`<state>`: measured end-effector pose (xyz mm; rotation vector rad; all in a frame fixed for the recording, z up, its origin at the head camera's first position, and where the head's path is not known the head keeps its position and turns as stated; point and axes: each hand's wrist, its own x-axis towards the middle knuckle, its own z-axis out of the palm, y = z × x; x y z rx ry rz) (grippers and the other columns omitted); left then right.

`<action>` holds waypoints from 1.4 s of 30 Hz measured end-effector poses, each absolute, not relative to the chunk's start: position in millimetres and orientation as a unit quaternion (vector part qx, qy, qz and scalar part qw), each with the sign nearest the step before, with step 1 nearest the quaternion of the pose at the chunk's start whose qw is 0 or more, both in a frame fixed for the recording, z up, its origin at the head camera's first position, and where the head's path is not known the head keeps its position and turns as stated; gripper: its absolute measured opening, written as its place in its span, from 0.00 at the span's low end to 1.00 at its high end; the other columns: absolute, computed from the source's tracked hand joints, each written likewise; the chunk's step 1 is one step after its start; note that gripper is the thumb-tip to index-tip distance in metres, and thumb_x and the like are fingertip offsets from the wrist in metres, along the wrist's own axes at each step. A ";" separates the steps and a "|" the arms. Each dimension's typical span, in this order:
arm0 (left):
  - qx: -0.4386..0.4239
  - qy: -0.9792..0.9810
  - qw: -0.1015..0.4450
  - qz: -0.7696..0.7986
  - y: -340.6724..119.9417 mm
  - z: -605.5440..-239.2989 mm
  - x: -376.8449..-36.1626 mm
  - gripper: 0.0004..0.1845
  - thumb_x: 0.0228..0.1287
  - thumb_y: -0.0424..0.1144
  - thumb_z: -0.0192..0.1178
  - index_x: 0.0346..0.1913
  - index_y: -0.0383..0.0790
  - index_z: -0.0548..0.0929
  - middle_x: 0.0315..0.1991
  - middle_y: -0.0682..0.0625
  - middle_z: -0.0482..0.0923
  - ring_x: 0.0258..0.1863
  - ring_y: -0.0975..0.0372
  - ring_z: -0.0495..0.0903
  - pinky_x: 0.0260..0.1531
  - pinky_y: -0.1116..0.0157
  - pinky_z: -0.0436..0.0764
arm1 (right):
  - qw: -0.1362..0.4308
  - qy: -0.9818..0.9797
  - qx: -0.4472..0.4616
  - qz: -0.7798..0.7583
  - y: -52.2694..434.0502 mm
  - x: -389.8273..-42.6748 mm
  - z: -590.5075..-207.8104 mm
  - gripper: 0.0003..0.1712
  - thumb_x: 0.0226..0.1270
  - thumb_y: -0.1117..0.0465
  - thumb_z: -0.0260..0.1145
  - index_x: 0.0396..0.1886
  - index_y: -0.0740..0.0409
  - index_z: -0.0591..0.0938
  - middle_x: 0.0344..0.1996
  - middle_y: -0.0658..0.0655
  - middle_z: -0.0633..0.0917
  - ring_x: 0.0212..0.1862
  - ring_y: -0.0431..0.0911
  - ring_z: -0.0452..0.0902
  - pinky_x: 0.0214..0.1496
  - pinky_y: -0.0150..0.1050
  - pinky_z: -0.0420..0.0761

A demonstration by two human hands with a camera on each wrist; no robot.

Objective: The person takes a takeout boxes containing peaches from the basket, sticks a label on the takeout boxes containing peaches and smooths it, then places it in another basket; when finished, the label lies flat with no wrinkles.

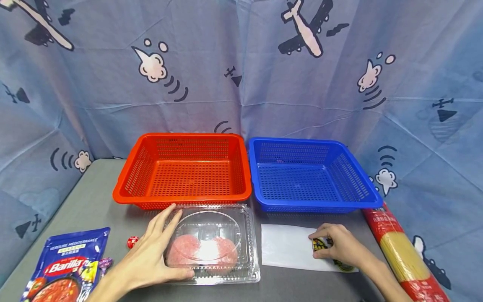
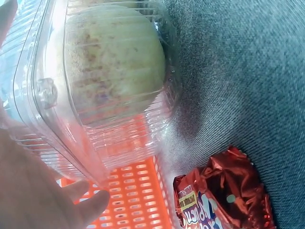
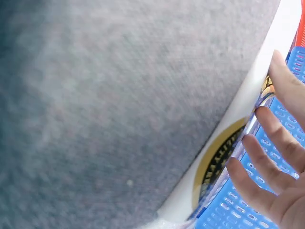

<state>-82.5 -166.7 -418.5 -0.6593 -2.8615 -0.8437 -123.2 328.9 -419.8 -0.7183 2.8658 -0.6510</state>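
Clear clamshell (image 1: 213, 243) — closed, white packet (image 1: 290, 247) — flat

Clear, glossy ribbed plastic forms the clamshell box (image 1: 213, 243), shiny crinkled foil wraps the red candy (image 2: 224, 195), both baskets — orange (image 1: 183, 170) and blue (image 1: 311, 174) — are perforated plastic, the tabletop (image 1: 94, 201) matt grey cloth.
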 end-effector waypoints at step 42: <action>-0.214 -0.937 0.046 -0.272 -166.7 -419.1 -83.1 0.69 0.41 0.76 0.72 0.82 0.44 0.55 0.82 0.45 0.46 0.76 0.46 0.54 0.59 0.32 0.75 | 0.025 0.966 -0.154 -0.204 316.4 -105.6 -420.0 0.23 0.44 0.59 0.85 0.45 0.53 0.91 0.35 0.46 0.75 0.35 0.33 0.71 0.32 0.28 0.77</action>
